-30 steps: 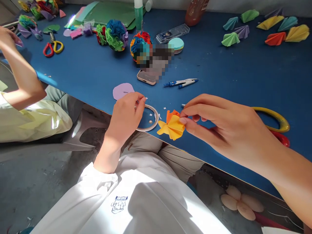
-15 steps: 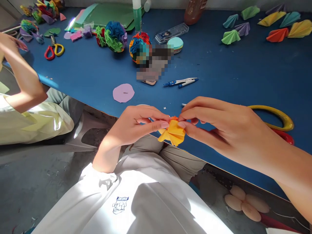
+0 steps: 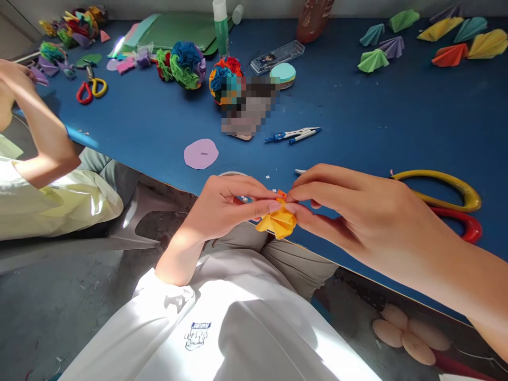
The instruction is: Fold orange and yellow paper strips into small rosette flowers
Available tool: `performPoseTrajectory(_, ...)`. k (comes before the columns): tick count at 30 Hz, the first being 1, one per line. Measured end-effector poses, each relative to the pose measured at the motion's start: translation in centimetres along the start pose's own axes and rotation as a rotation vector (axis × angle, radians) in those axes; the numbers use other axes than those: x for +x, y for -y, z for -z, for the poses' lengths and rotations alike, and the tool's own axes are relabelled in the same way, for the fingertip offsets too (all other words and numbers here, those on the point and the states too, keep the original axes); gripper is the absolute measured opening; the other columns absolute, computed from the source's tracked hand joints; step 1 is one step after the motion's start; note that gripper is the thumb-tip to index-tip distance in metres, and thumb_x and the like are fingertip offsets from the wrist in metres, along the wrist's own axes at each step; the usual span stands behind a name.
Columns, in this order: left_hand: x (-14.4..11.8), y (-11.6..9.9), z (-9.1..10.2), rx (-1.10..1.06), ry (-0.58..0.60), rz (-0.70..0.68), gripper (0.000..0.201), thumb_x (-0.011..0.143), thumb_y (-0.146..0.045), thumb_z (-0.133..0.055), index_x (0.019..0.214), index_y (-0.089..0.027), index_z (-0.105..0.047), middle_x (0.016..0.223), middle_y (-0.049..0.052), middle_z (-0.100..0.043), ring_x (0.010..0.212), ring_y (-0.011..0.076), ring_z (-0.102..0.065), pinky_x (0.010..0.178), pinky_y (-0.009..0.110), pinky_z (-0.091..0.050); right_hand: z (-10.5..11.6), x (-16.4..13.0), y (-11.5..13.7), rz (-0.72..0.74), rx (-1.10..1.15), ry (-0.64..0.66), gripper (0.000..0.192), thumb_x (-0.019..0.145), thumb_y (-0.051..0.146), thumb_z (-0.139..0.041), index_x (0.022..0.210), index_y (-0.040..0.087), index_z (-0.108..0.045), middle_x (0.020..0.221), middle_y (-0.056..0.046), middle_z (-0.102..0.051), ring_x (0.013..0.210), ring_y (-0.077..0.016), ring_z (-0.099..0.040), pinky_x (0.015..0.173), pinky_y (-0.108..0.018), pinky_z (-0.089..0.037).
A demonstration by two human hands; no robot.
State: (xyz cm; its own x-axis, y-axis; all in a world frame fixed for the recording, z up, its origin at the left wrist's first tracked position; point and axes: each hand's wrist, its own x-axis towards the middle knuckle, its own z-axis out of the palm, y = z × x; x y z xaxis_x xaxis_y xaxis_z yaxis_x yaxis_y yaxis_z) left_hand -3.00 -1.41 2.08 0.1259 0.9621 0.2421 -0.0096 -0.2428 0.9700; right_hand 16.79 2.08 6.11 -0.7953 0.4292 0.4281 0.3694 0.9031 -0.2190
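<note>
A small folded yellow and orange paper flower (image 3: 278, 221) hangs just off the near edge of the blue table (image 3: 357, 127). My left hand (image 3: 228, 203) pinches its left side with thumb and fingertips. My right hand (image 3: 357, 211) pinches its right side. Both sets of fingertips meet over the top of the paper. Under my left hand a round ring (image 3: 232, 174) lies on the table, mostly hidden.
A purple paper circle (image 3: 201, 153), a blue compass and pen (image 3: 293, 134), and large yellow and red scissors (image 3: 452, 203) lie nearby. Colourful paper balls (image 3: 184, 62), a glue stick (image 3: 221, 26) and folded paper fans (image 3: 448, 37) sit farther back. Another person's arm (image 3: 35, 127) works at left.
My left hand left the ring on the table and came over to the paper flower, now pinching it together with my right hand. The flower sank slightly toward me.
</note>
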Motion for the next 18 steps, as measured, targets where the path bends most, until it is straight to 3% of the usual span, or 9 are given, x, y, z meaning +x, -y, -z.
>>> performPoseTrajectory(7,-0.1,-0.3,-0.7,-0.108,-0.097,0.15,0.008,0.067,-0.013,-0.078,0.071,-0.02,-0.078,0.065,0.0,-0.069,0.055,0.0078,-0.063,0.043,0.013,-0.053,-0.2,-0.1,0.5,0.013,-0.069,-0.024,0.012,0.095,0.014,-0.048,0.091,0.015,-0.059,0.084,-0.005,-0.064,0.066,-0.0107,-0.057,0.055,-0.022,-0.043)
performPoseTrajectory(15,-0.1,-0.4,-0.1,-0.206,-0.009,0.301,0.015,0.057,-0.014,-0.086,0.069,-0.02,-0.078,0.065,0.0,-0.069,0.053,0.0068,-0.063,0.043,0.011,-0.051,-0.3,-0.3,1.0,0.026,-0.148,-0.04,0.018,0.095,0.014,-0.049,0.081,0.014,-0.06,0.075,-0.003,-0.062,0.061,-0.0102,-0.053,0.05,-0.022,-0.039)
performPoseTrajectory(18,-0.1,-0.4,-0.1,-0.207,0.009,0.319,0.011,0.061,-0.015,-0.084,0.069,-0.02,-0.078,0.065,0.0,-0.069,0.053,0.0066,-0.062,0.042,0.011,-0.049,-0.2,-0.4,1.1,0.025,-0.158,-0.043,0.019,0.094,0.013,-0.049,0.08,0.014,-0.06,0.075,-0.003,-0.063,0.061,-0.0111,-0.055,0.05,-0.024,-0.039)
